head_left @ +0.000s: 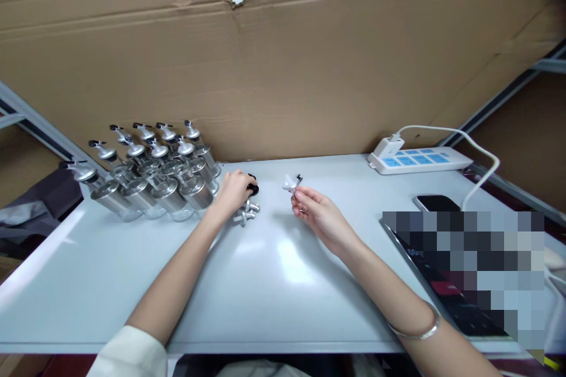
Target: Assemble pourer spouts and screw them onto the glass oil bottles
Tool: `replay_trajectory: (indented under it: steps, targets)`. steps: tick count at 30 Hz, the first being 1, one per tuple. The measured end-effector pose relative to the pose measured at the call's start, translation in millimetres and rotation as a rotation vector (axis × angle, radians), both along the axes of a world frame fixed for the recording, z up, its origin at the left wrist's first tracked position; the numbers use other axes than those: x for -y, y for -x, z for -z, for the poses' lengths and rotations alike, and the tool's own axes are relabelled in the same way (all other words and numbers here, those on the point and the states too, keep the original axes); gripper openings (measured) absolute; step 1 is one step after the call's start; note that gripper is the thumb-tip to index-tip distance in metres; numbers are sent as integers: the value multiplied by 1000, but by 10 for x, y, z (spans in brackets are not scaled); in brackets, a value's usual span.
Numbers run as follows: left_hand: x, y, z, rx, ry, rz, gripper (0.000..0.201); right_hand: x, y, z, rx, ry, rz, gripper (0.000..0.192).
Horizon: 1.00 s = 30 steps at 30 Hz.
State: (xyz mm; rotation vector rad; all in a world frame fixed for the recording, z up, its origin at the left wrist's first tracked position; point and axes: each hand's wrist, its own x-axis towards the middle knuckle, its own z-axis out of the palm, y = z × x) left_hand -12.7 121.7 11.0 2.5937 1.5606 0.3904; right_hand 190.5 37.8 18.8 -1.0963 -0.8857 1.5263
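Between the thumb and fingers of my right hand (315, 210) is a small silver pourer spout (289, 182) with a black tip, held up above the table. My left hand (236, 187) is curled down over a small black part (253, 185), its fingertips closed on it; the part's exact shape is mostly hidden. Just below that hand, several loose silver spouts (246, 213) lie in a small heap. To the left stand several glass bottles (164, 191) with metal sleeves. Many at the back carry silver spouts with black flip caps (144, 131); the front ones show open necks.
A white power strip (424, 160) with a plugged-in charger and cable lies at the back right. Nearer are a phone (437, 203) and a dark-screened tablet-like device (435, 277), partly blurred out. Cardboard (309, 70) walls off the rear of the white table (265, 306).
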Motion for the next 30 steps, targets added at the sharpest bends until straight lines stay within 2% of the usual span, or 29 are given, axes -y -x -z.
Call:
replay_trajectory:
  steps: [5, 9, 11, 14, 16, 18, 21, 25, 30]
  targets:
    - [63, 50, 25, 128, 16, 2, 26, -2, 20, 23, 193, -115, -16, 27]
    - [321, 112, 73, 273, 25, -28, 40, 34, 57, 64, 532, -282, -119, 20]
    - [477, 148, 129, 432, 108, -41, 46, 62, 78, 101, 744, -405, -188, 18]
    - [653, 177, 207, 648, 312, -46, 52, 91, 104, 158, 976, -547, -303, 18]
    - [711, 177, 234, 623, 374, -13, 56, 99, 113, 185, 1058, -585, -367, 18]
    - [734, 171, 238, 530, 371, 52, 58, 102, 120, 208, 1086, -596, -404, 18]
    - [751, 159, 224, 420, 355, 152, 59, 111, 138, 254, 1004, -566, -427, 22]
    - [806, 125, 196, 276, 328, 208, 76, 134, 178, 319, 892, -463, -412, 26]
    - [879, 100, 144, 180, 255, 248, 58, 158, 204, 269, 933, -477, -461, 11]
